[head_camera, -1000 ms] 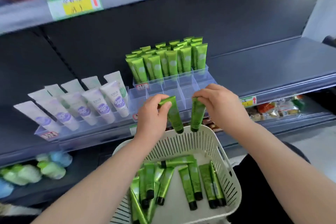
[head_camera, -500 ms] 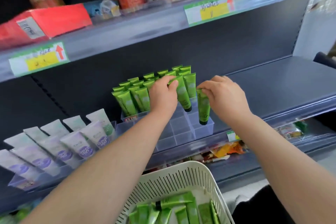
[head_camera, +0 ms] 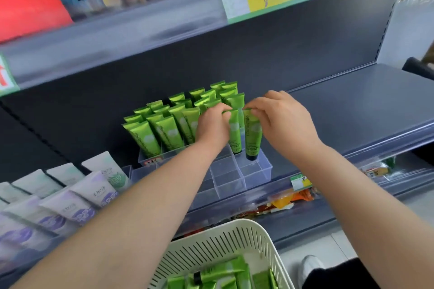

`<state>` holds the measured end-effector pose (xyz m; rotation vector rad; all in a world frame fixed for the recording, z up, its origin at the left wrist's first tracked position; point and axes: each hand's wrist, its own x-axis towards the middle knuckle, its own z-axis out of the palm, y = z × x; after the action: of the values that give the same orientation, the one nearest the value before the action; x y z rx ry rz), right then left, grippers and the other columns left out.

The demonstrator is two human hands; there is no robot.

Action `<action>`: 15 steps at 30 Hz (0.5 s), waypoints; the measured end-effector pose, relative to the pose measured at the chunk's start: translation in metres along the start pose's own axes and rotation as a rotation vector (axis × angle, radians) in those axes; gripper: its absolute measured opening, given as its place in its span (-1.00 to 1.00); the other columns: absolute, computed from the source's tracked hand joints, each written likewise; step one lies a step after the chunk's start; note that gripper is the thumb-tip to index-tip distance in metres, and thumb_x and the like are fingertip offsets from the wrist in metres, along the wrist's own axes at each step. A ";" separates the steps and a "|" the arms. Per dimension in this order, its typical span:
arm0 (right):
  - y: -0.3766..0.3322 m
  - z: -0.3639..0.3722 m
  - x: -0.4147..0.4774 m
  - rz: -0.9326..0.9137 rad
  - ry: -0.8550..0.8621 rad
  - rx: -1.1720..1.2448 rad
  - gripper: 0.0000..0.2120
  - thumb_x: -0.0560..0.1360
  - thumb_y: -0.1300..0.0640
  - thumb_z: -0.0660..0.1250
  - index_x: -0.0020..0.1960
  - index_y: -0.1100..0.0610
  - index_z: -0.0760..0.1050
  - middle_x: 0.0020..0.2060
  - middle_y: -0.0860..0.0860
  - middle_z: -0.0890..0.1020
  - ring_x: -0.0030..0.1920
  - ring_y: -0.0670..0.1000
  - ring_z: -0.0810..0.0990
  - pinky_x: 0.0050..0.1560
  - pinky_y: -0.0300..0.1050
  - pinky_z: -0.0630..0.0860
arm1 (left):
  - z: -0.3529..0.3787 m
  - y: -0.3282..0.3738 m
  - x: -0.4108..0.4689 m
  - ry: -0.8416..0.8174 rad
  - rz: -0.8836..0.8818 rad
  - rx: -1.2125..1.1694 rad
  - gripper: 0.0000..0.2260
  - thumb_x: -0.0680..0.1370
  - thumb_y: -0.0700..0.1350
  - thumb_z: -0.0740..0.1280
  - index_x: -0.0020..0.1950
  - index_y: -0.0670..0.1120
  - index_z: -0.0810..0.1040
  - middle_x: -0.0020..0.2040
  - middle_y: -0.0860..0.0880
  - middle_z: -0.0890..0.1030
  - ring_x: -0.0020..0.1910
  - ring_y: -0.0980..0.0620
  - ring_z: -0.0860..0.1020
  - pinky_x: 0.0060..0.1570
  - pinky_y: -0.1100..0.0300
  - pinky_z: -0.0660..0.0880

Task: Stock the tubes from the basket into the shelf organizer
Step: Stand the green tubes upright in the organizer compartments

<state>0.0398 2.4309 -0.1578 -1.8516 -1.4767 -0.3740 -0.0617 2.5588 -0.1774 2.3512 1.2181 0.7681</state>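
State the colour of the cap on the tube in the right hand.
Black cap, head view.
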 end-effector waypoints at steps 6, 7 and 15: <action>-0.009 0.006 0.017 -0.016 0.019 -0.025 -0.77 0.59 0.15 0.20 0.11 0.01 0.61 -0.15 0.03 0.57 -0.09 0.11 0.48 -0.27 -0.07 0.36 | -0.020 -0.009 -0.010 0.050 0.063 0.036 -0.77 0.63 -0.17 0.20 0.25 -0.05 0.54 0.17 -0.01 0.59 0.16 -0.02 0.53 0.12 0.11 0.46; -0.010 0.007 0.020 -0.020 0.021 -0.036 -0.77 0.59 0.15 0.20 0.11 0.01 0.61 -0.15 0.03 0.57 -0.09 0.12 0.48 -0.26 -0.07 0.35 | -0.023 -0.011 -0.012 0.045 0.079 0.072 -0.77 0.62 -0.16 0.22 0.26 -0.05 0.53 0.20 -0.02 0.58 0.17 -0.03 0.52 0.13 0.09 0.47; -0.008 0.029 0.029 0.021 -0.088 -0.088 -0.75 0.56 0.21 0.21 0.13 0.00 0.58 -0.06 0.05 0.58 0.00 0.14 0.48 -0.18 -0.04 0.37 | -0.041 -0.027 -0.038 -0.011 0.274 0.368 -0.71 0.60 -0.10 0.27 0.32 -0.05 0.47 0.27 0.00 0.50 0.28 -0.01 0.37 0.15 0.07 0.38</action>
<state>0.0354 2.4725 -0.1567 -1.9733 -1.5198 -0.3567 -0.1221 2.5451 -0.1712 2.8627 1.1240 0.6565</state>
